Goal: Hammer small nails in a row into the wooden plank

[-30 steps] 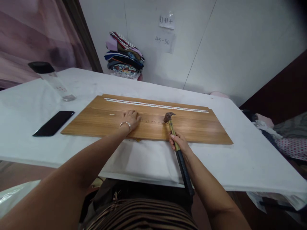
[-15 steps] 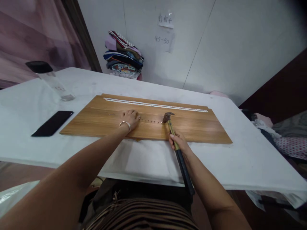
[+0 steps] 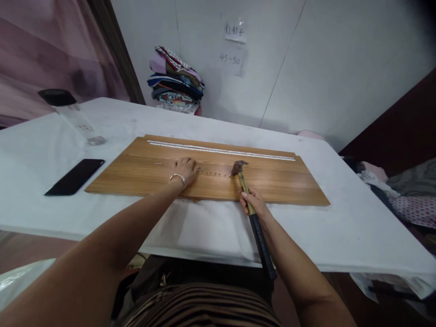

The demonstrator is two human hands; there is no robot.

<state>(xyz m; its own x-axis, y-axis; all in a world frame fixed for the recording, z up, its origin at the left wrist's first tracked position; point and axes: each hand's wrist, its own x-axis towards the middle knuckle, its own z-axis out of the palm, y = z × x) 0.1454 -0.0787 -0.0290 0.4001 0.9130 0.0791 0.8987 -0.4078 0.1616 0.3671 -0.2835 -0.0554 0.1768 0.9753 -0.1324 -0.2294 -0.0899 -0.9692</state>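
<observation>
My left hand (image 3: pixel 185 170) rests on the wooden board (image 3: pixel 282 181), fingers spread over its surface, a silver bangle at the wrist. Just right of its fingertips a row of several small nails (image 3: pixel 215 174) stands in the wood. My right hand (image 3: pixel 252 201) is wrapped round the handle of a hammer (image 3: pixel 245 193), whose rusty head touches or hovers over the board at the right end of the row. A single loose nail (image 3: pixel 158 163) lies left of my left hand. Two white measuring strips (image 3: pixel 221 150) run along the board's far side.
On the white table (image 3: pixel 344 227), a black phone (image 3: pixel 75 177) lies left of the board, with a clear bottle (image 3: pixel 80 120) behind it. Folded clothes (image 3: pixel 177 81) are stacked beyond the far edge. Two paper notes (image 3: pixel 234 61) hang on the wall. More fabrics (image 3: pixel 413 209) lie at the right.
</observation>
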